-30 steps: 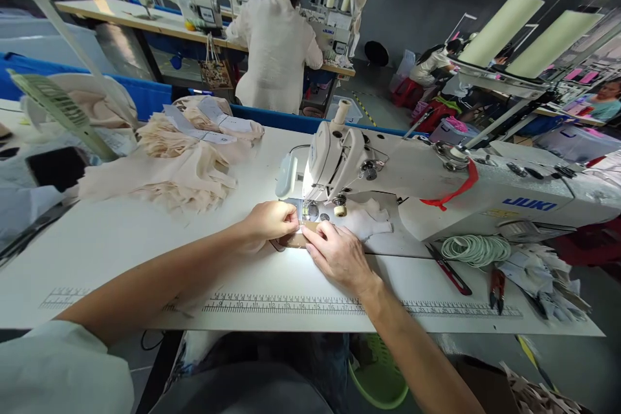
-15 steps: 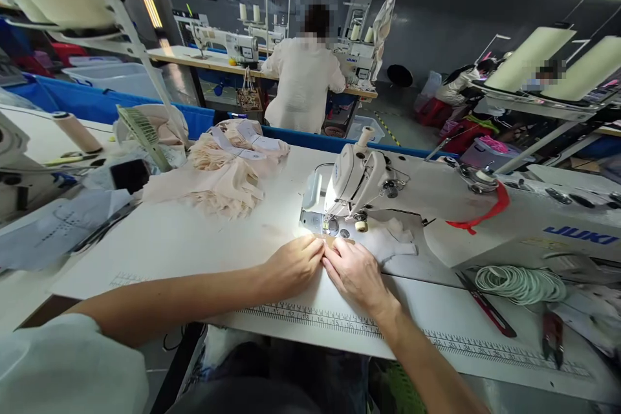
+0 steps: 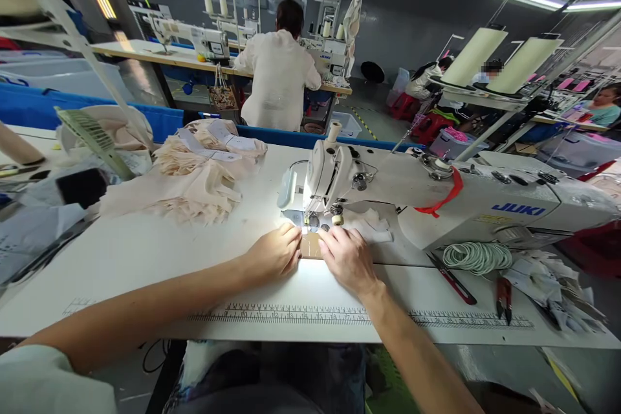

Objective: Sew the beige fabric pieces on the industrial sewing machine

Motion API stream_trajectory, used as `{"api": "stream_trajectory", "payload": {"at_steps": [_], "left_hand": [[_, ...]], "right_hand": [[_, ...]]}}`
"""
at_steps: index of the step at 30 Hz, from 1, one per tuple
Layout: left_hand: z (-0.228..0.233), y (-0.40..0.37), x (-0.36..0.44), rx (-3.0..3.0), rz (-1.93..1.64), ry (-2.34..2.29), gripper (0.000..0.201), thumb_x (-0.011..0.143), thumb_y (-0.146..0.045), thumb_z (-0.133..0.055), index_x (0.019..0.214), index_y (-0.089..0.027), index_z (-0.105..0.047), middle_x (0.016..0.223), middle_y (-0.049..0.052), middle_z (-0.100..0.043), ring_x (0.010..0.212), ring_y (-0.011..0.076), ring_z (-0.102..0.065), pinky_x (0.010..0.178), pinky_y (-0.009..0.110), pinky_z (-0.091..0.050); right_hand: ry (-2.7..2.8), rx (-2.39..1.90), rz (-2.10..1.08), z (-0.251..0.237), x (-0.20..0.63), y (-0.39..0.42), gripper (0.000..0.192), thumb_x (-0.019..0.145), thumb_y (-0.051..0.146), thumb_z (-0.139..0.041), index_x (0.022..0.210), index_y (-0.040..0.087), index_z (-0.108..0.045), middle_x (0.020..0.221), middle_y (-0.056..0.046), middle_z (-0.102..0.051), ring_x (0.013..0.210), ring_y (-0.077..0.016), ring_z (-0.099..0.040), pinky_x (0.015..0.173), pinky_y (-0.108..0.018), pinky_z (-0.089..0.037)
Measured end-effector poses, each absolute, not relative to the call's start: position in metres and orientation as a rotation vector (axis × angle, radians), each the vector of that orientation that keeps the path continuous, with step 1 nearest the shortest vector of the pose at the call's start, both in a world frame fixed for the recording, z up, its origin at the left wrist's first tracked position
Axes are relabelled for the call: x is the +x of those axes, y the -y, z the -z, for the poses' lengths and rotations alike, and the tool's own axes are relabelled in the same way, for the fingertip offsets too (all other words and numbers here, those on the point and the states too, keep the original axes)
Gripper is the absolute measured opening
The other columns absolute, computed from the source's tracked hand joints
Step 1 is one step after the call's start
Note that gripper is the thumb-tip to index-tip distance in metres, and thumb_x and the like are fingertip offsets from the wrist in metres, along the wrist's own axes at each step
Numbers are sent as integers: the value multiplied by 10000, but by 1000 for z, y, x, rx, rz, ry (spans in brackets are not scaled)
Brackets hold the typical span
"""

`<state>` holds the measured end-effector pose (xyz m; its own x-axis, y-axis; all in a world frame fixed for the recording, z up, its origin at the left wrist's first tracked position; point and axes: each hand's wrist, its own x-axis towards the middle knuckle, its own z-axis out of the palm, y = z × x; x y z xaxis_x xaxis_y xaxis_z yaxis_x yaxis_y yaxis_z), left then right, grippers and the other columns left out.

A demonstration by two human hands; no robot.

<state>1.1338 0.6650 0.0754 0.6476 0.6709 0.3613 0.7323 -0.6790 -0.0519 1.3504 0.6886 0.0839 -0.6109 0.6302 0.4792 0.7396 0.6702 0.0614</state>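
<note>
My left hand (image 3: 274, 251) and my right hand (image 3: 347, 259) lie side by side on a white sewing table (image 3: 145, 252), pressing down a small tan fabric piece (image 3: 310, 245) between them. The piece sits just in front of the needle of a white Juki sewing machine (image 3: 388, 184). A machine lamp lights the spot. White fabric (image 3: 371, 223) lies under the machine arm, to the right of the needle. The fingertips of both hands rest on the tan piece's edges.
A pile of cream fabric pieces (image 3: 194, 171) lies at the back left. A coil of white elastic (image 3: 478, 255), red-handled scissors (image 3: 453, 279) and snips (image 3: 503, 291) lie at the right. A printed ruler (image 3: 301, 317) runs along the front edge. A person in white (image 3: 279, 77) sits at another machine behind.
My view swung about while both hands stayed at the needle. The hands shifted slightly and now press the tan piece right under the presser foot.
</note>
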Motion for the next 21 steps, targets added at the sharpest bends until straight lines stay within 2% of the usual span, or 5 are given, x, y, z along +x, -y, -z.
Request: {"api": "stream_trajectory", "payload": {"at_steps": [7,12,16,21], "left_hand": [[-70,-687,1130,-2641,412,1032,425,1000,-195,-297,1097,-4,-664,1110,209,-648,1045,293,-571,902,401,-539],[-66,-691,1130,-2626,392,996,408,992,-179,-303,1059,-51,-685,1093,188,-655,1060,290,-567,923,411,-516],[-68,-689,1130,-2618,385,1013,404,997,-179,-307,1044,-42,-684,1075,188,-659,1058,290,-567,919,404,-511],[-70,-687,1130,-2663,464,1031,407,1001,-177,-301,1072,-51,-682,1120,186,-660,1067,284,-569,935,419,-518]], "right_hand": [[2426,-1078,391,-79,1358,-699,304,1025,238,-421,1059,164,-714,907,-72,-691,747,-198,-551,734,-348,-359],[2428,-1070,374,-80,1358,-698,291,1025,227,-424,1047,159,-706,904,-70,-697,740,-196,-552,725,-345,-353],[2426,-1070,363,-78,1358,-695,304,1028,239,-417,1075,154,-705,913,-69,-707,734,-202,-558,725,-352,-366],[2364,-1134,114,-81,1359,-703,291,1028,264,-418,1013,178,-695,918,-77,-709,784,-195,-603,735,-318,-383]]}}
